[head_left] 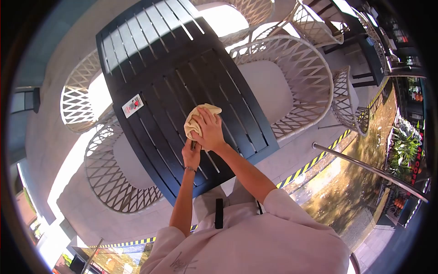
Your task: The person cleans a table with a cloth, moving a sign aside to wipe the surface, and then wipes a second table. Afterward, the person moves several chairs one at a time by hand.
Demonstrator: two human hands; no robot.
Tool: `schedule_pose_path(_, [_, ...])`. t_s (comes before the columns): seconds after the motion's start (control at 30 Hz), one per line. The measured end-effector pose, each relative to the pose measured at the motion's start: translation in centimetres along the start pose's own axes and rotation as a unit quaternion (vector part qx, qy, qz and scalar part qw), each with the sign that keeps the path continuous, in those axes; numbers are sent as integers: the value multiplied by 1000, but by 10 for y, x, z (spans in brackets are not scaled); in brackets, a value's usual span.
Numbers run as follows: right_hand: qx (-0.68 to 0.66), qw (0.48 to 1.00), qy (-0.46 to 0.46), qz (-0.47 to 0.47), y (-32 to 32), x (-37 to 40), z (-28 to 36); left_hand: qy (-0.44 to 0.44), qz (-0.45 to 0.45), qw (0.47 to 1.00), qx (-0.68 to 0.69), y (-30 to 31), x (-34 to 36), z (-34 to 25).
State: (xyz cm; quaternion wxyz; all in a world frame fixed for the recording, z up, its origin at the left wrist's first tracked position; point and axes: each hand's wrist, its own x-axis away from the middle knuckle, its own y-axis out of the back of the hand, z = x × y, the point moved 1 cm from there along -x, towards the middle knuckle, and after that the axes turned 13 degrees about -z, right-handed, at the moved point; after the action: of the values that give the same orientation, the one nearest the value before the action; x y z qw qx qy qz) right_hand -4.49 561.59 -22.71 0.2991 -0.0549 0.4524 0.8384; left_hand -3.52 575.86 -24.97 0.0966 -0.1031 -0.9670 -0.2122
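Note:
A bunched cream-coloured cloth (197, 113) lies over the dark slatted table (150, 102), toward its near end. My right hand (210, 130) grips it from above, fingers curved across the folds. Just below, my left hand (191, 155) is closed at the cloth's lower edge, its fingertips close to my right hand. A small dark patch shows between the left fingers; I cannot tell whether it is an object or the table behind. To the left on the tabletop is a small white card (132, 106) with red and black print.
Woven armchairs with pale seats flank the table, including one at right (292, 82) and one at lower left (121, 169). Farther right are a metal rail (365, 169), yellow-black striped tape (315, 160) and a green plant (405, 141). Sunlight falls across the table's far end.

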Motion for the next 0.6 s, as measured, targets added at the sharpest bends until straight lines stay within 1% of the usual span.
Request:
schedule_pose_path(0.07, [-2,996,-93,-7,16,-1,-15,-23,10,999,30,-14,13,-16])
schedule_pose_path(0.1, [-4,990,-141,-11,24,-1,-22,-33,20,999,15,-19,19,-18])
schedule_pose_path(0.13, [49,986,-146,-55,24,1,-33,-43,29,999,-1,-24,26,-20])
schedule_pose_path(0.23, [54,964,-253,68,55,4,-58,-56,78,995,-13,-34,46,-33])
schedule_pose_path(0.3, [60,949,-308,34,87,13,-76,-73,126,989,-19,-38,62,-48])
schedule_pose_path(0.37, [71,928,-365,4,113,26,-98,-85,140,986,34,-53,82,-51])
schedule_pose_path(0.4, [80,917,-387,-53,133,33,-95,-93,148,983,59,-58,91,-55])
schedule_pose_path(0.43, [67,902,-418,-83,146,43,-101,-78,65,995,-1,-64,103,-63])
schedule_pose_path(0.5, [41,865,-479,-142,168,66,-115,-41,-105,987,-114,-76,135,-78])
schedule_pose_path(0.53, [32,863,-479,-158,179,75,-115,20,-94,993,-70,-91,144,-58])
schedule_pose_path(0.6, [12,857,-479,-187,196,98,-109,18,-107,990,88,-128,150,-21])
